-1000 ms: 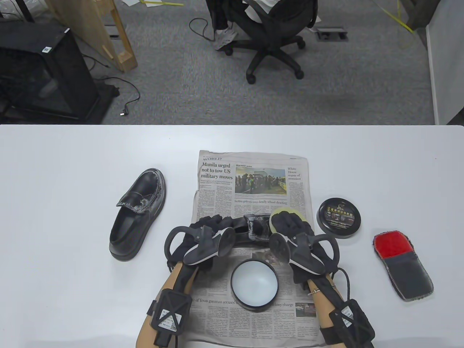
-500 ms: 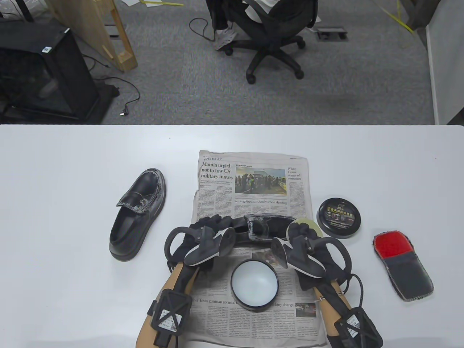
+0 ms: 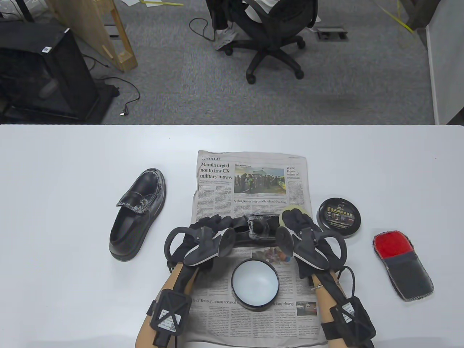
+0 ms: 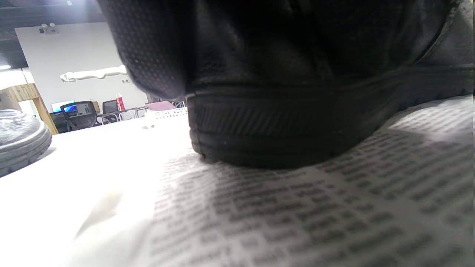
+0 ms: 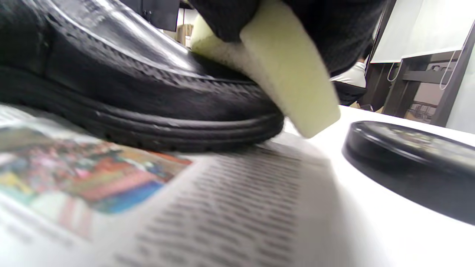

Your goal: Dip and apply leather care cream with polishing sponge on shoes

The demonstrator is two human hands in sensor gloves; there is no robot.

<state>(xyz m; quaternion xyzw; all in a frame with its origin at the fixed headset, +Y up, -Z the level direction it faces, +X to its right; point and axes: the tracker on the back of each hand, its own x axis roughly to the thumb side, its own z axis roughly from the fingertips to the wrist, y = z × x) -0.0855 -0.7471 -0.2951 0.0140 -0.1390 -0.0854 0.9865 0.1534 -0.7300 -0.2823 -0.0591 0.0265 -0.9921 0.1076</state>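
Office: swivel chair point(image 3: 270, 34), carpet point(image 3: 326, 83)

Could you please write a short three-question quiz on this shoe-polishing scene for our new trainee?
1. True or false: the right hand presses the yellow sponge against the toe of the shoe on the newspaper.
2. Which lies farthest right on the table? A) the cream tin lid B) the red and grey cloth mitt C) the spare shoe
3. Fill in: the open cream tin sits on the ____.

Key: 1 true; 2 B; 3 newspaper.
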